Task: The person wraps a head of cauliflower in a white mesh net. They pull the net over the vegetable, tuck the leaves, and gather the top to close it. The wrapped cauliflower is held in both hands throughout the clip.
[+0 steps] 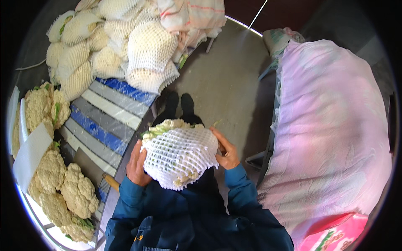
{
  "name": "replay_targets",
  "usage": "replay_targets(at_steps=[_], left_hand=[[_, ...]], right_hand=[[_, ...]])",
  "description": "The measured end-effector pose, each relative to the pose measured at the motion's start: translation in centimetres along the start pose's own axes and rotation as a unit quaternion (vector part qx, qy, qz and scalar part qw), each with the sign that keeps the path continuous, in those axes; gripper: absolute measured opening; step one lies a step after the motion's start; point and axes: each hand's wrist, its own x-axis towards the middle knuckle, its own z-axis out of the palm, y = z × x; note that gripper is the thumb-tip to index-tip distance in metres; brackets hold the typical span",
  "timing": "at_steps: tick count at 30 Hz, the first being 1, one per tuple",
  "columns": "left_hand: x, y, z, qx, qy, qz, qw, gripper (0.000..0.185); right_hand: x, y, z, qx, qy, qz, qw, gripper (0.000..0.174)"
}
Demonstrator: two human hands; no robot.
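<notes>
Between my two hands is a cauliflower head (pixel 168 125) partly covered by a white foam net sleeve (pixel 180 153); florets and green leaf bits show at its far edge, and some florets show at the near end. My left hand (pixel 137 164) presses on the net's left side with its fingers pointing away from me. On the right side, my right hand (pixel 226 150) grips the net and head with bent fingers. The bundle is held in front of my body, above my legs. The underside of the cauliflower is hidden.
A striped table (pixel 106 117) on the left bears netted cauliflowers (pixel 152 47), bare cauliflowers (pixel 78 191), white foam sheets (pixel 33 157) and a broad blade (pixel 88 164) with a wooden handle (pixel 111 182). Pink cloth (pixel 326 125) covers a long surface on the right. A pink bag (pixel 339 232) lies at lower right.
</notes>
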Motion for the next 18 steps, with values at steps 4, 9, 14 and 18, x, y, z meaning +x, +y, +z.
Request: replay_targets(at_steps=[4,9,14,18], left_hand=[[-0.8,1.4,-2.1,0.002,-0.076,-0.078,0.994,0.076],[-1.8,2.8,-3.5,-0.035,-0.1,-0.134,0.985,0.066],[-2.2,4.0,-3.5,-0.057,-0.105,-0.179,0.977,0.065],[-2.6,4.5,-3.0,-0.047,-0.095,-0.186,0.977,0.063]], right_hand=[[-1.1,0.4,0.2,-0.089,0.02,-0.02,0.996,0.082],[-1.7,-1.1,1.2,-0.19,0.013,-0.033,0.981,0.081],[-2.4,-2.6,1.8,-0.229,0.021,-0.008,0.973,0.079],[-3.7,-2.7,2.1,-0.216,0.034,-0.001,0.976,0.079]])
